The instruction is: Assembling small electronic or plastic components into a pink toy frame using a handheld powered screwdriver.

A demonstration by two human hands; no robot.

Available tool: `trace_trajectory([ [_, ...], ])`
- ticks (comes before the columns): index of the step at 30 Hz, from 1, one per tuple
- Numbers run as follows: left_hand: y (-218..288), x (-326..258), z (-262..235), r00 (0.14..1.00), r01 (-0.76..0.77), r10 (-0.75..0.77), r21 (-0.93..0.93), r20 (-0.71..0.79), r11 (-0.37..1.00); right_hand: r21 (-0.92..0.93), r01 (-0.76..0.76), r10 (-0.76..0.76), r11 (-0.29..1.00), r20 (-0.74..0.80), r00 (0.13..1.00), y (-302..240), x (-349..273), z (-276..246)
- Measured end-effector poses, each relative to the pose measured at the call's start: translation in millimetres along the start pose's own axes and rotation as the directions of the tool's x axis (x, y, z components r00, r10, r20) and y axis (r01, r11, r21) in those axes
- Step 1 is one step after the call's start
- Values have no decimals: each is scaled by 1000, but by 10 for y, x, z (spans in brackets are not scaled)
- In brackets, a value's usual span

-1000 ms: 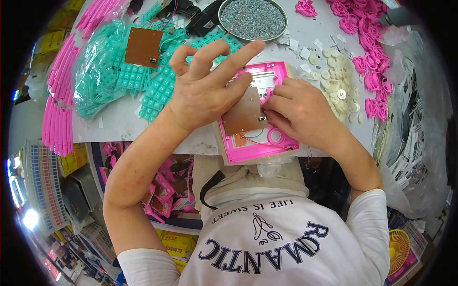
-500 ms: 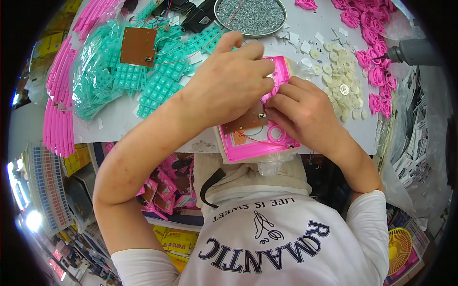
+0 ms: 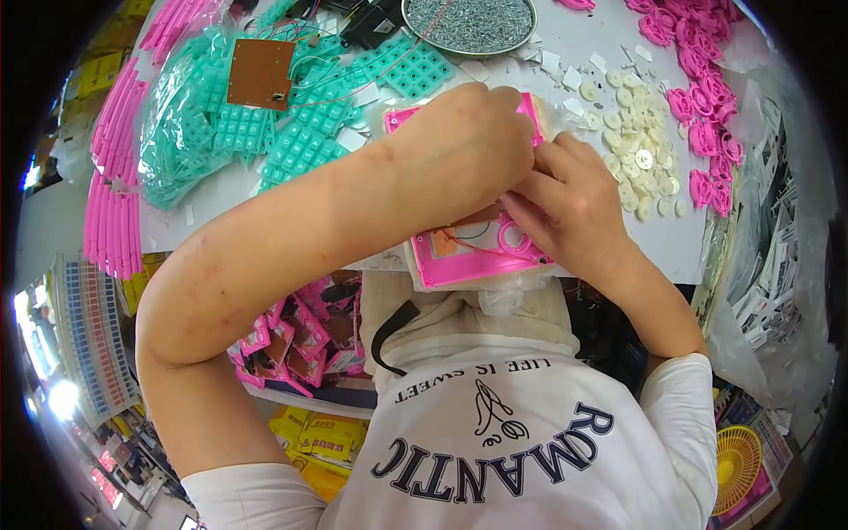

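A pink plastic case (image 3: 481, 270) lies at the table's front edge, with a pink ring and thin red wires inside. Over its middle, my left hand (image 3: 481, 132) is curled, fingertips turned toward the right and mostly hidden behind the hand. My right hand (image 3: 572, 199) is at the case's right side, fingers bent and pinched close to the left fingertips. Whatever sits between the fingers is covered. Below the left wrist, a strip of brown circuit board (image 3: 482, 215) shows in the case. Another brown circuit board (image 3: 261, 74) rests on teal keypads (image 3: 305, 152) to the left.
A round tray (image 3: 533, 32) of small screws stands at the back. Right of the case are cream discs (image 3: 638, 132), then pink moulded parts (image 3: 702, 137). A clear bag (image 3: 172, 146) of teal keypads and pink strips (image 3: 113, 212) lie left. More pink cases (image 3: 305, 340) sit below the table edge.
My left hand has rolled over, its forearm and elbow swinging left, and now covers more of the circuit board. My right hand stays by the case with fingers pinched. The view has shifted slightly.
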State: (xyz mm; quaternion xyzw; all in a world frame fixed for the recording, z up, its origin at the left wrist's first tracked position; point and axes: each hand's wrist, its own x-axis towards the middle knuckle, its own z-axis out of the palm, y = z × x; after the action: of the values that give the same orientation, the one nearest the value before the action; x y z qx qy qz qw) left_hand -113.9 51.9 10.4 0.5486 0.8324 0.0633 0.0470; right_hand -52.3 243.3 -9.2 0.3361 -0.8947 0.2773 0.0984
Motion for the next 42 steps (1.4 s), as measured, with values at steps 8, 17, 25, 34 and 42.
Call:
trace_trajectory([
  [8, -152, 25, -107, 929, 363, -335, -207, 158, 908, -80, 0, 25, 997, 313, 949, -73, 366, -214],
  [17, -72, -201, 189, 924, 267, -333, -310, -187, 913, -157, 20, 37, 987, 350, 936, -2, 339, -228],
  [25, -143, -94, 158, 901, 350, -415, -357, -126, 866, 72, 16, -10, 997, -81, 997, 239, 158, 106],
  [34, -205, -132, 78, 922, 331, -378, -330, -85, 884, 33, 24, -27, 999, 97, 995, 237, 268, 30],
  [42, -204, -125, 135, 963, 249, -263, -177, -64, 952, 20, 260, -260, 965, 128, 957, 233, 140, -58],
])
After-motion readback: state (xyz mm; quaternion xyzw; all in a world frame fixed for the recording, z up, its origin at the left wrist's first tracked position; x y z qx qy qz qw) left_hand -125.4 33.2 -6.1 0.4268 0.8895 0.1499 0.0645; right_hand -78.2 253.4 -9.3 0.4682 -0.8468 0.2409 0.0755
